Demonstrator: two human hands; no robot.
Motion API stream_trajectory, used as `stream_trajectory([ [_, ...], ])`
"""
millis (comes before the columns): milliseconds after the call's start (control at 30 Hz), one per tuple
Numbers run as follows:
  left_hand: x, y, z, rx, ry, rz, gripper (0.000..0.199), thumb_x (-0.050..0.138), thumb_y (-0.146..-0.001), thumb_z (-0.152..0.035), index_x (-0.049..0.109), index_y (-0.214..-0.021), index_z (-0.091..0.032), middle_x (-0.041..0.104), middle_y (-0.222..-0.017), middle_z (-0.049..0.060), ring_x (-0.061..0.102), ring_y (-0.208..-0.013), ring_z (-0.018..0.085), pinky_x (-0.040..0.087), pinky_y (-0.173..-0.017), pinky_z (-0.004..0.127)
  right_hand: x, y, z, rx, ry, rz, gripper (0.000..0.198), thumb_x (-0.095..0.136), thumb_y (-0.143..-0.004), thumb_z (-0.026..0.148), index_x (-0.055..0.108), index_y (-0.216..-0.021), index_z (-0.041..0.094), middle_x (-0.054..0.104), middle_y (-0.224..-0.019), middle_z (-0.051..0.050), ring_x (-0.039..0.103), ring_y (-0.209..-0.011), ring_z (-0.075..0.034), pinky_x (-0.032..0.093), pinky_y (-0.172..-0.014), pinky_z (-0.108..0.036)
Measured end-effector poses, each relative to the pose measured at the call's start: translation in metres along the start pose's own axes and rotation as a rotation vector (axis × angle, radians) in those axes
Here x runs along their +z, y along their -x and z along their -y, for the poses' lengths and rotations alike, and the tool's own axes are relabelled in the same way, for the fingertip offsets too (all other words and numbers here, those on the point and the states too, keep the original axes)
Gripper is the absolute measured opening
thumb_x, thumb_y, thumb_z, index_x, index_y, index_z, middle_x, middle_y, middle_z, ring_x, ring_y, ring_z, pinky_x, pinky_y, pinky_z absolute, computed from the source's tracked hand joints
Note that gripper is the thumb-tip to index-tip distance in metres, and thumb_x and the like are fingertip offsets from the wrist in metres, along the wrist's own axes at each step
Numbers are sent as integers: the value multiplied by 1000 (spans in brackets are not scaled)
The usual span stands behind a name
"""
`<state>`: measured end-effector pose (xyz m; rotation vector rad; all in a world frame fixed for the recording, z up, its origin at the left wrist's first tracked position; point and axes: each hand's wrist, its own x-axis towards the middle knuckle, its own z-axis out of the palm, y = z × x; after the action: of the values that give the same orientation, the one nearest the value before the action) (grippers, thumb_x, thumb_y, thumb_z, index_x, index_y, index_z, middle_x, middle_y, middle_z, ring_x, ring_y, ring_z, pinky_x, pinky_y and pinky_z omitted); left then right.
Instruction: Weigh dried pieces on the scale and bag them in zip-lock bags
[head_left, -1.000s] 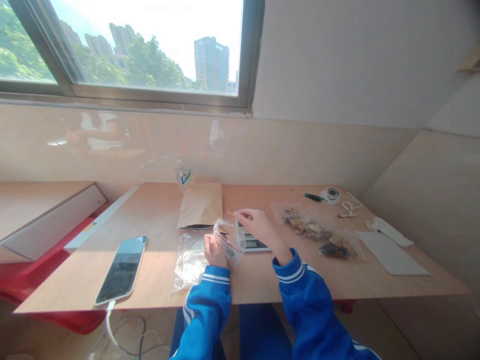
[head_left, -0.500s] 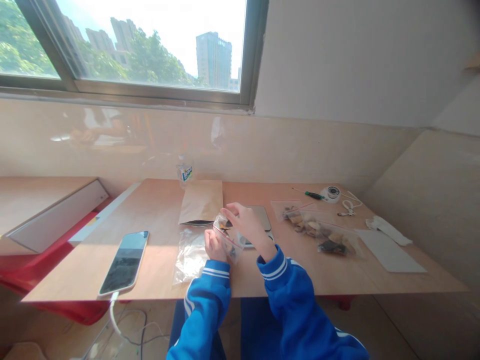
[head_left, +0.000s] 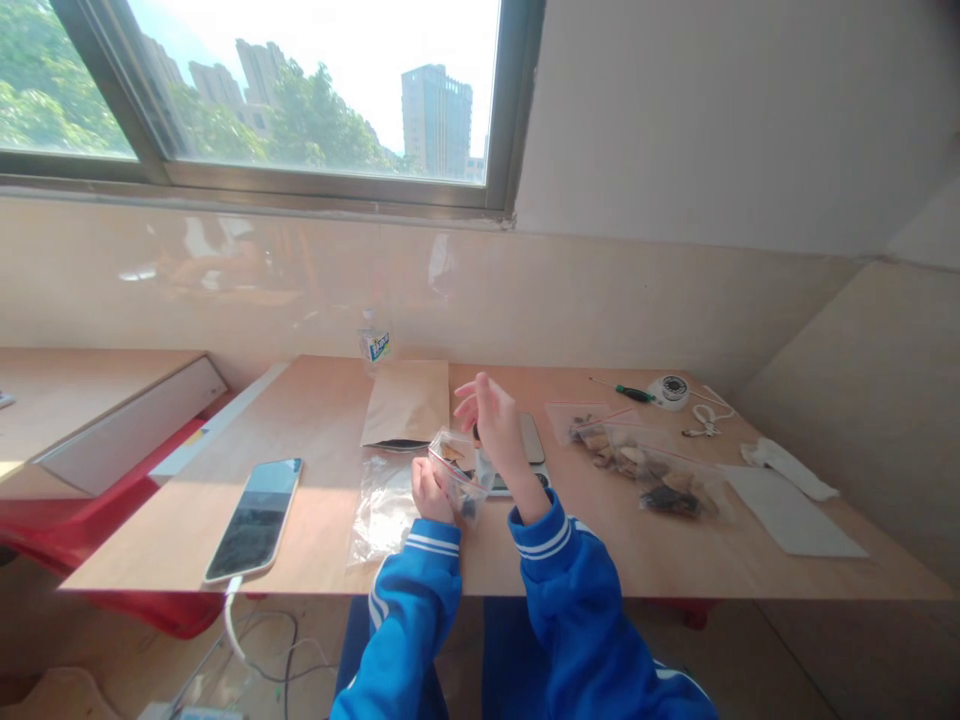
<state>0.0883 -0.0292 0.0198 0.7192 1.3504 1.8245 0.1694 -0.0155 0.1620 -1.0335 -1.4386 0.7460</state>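
Note:
My left hand (head_left: 431,490) is closed on the edge of a clear zip bag (head_left: 466,492) with a red seal line. Dark and brown dried pieces show inside the bag, and its mouth gapes upward. Raised just right of the bag is my right hand (head_left: 489,415), its fingers apart and nothing seen in them. Beneath that hand lies a kitchen scale (head_left: 533,440), partly hidden by the hand and wrist. A brown paper pouch (head_left: 409,400) lies behind the bag, its dark opening facing me. Under my left hand is a flat clear plastic bag (head_left: 382,515).
To the left a phone (head_left: 255,520) charges on a white cable. Several filled zip bags (head_left: 637,460) lie on the right, near a white pad (head_left: 795,510) and crumpled tissue (head_left: 791,468). Behind stand a bottle (head_left: 373,343), a green screwdriver (head_left: 634,393) and a white round device (head_left: 672,391).
My right hand has lifted away from the bag's mouth, and its fingers have spread. The left hand still holds the bag, which now gapes wider. The view has shifted slightly.

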Motion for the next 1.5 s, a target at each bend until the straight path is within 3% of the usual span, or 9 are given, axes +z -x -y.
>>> stream_trajectory([
  [133,-1,0,-1,-33,83,-30,38,40,-86,-56,32,-66,-24,26,-43,-9,25,-34,9,24,-37,24,-9,32,-38,-142,174,-46,40,36,-96,48,65,-101,21,67,-107,-9,59,-107,-21,44,-97,-38],
  [300,-4,0,-2,-81,87,22,39,41,-85,-59,32,-67,-25,24,-40,-10,23,-31,7,18,-33,22,-21,92,-84,27,205,-92,61,66,-79,46,47,-131,20,53,-133,-13,49,-125,-27,41,-105,-46],
  [533,-4,8,6,58,115,215,41,43,-83,-63,39,-72,-23,29,-42,-10,26,-33,7,20,-35,22,-17,98,-87,220,-190,-130,43,63,-82,42,54,-117,19,67,-116,-14,63,-109,-24,51,-93,-40],
  [700,-2,2,3,359,-116,38,43,57,-78,-58,52,-95,-19,58,-86,4,58,-77,16,48,-71,31,-43,93,-80,293,-313,-235,37,64,-80,49,64,-99,17,73,-101,-11,69,-95,-24,54,-84,-37],
  [833,2,5,-7,295,-142,376,47,51,-84,-55,54,-115,-19,58,-119,10,52,-115,24,40,-100,41,-55,98,-85,332,-334,-305,45,63,-79,55,68,-101,15,75,-96,-11,70,-90,-25,54,-81,-36],
  [933,6,12,-10,233,-82,498,41,49,-87,-54,60,-104,-19,64,-105,7,59,-104,22,45,-93,36,-56,101,-89,336,-311,-389,49,59,-80,59,71,-96,14,75,-87,-11,71,-85,-25,53,-82,-37],
  [1100,6,18,-6,71,-71,470,47,45,-85,-64,58,-91,-19,50,-62,-4,44,-46,9,37,-41,21,-53,103,-96,358,-271,-488,55,55,-80,64,71,-85,12,73,-68,-10,71,-74,-24,54,-78,-36],
  [1367,-2,11,0,120,-65,415,47,56,-77,-64,65,-81,-19,64,-81,4,60,-84,18,50,-78,30,-65,97,-123,362,-296,-295,60,57,-77,66,70,-101,13,76,-82,-12,72,-82,-26,56,-80,-38],
  [1500,-3,10,14,49,-119,365,54,52,-75,-71,64,-77,-19,63,-77,4,59,-78,19,49,-71,31,-71,96,-133,320,-126,-293,62,48,-81,69,71,-93,13,75,-78,-12,72,-77,-26,55,-74,-35],
])
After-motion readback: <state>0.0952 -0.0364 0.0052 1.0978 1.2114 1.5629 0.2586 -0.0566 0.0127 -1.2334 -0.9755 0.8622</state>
